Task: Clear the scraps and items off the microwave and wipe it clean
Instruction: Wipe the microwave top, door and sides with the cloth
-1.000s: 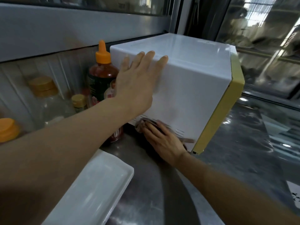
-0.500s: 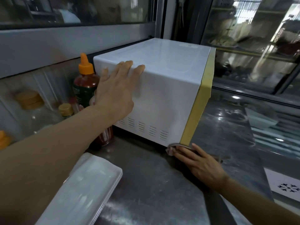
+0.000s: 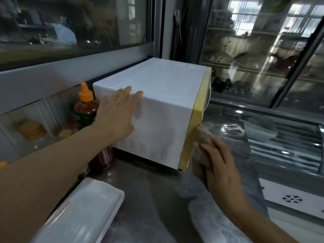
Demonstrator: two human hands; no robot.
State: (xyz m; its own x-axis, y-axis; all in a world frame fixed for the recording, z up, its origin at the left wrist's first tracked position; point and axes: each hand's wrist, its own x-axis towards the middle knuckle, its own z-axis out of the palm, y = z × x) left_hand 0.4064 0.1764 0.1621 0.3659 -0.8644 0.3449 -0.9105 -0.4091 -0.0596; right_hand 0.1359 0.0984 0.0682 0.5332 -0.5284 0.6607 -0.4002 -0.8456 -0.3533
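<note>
Right now the white microwave (image 3: 157,109) sits on the steel counter (image 3: 149,199) against the window ledge, its long axis running from the back left toward its yellow front panel (image 3: 194,127) at the right. The left hand (image 3: 115,116) lies flat on the near side wall close to the top edge, fingers straight and spread, bracing the box and gripping nothing. The right hand (image 3: 215,165) is just off the front lower corner, fingers curled around a bunched pinkish cloth (image 3: 201,146), which touches or all but touches the yellow panel; blur hides the exact contact.

So the surface that looks next in line, the front face, lies forward and to the left of the right hand's fingers, and that hand is plainly the nearer one. A wipe there would probably run upward or across the door, which faces away from the camera and cannot be judged for dirt. The top of the microwave shows no scraps or items.

Around it: a sauce bottle with an orange cap (image 3: 85,109) stands just beside the rear left corner, behind the left forearm, with yellow-lidded jars (image 3: 31,128) further left. A stack of white rectangular plates (image 3: 84,211) sits near the counter's front edge. Nothing stands between the cloth and the front panel
</note>
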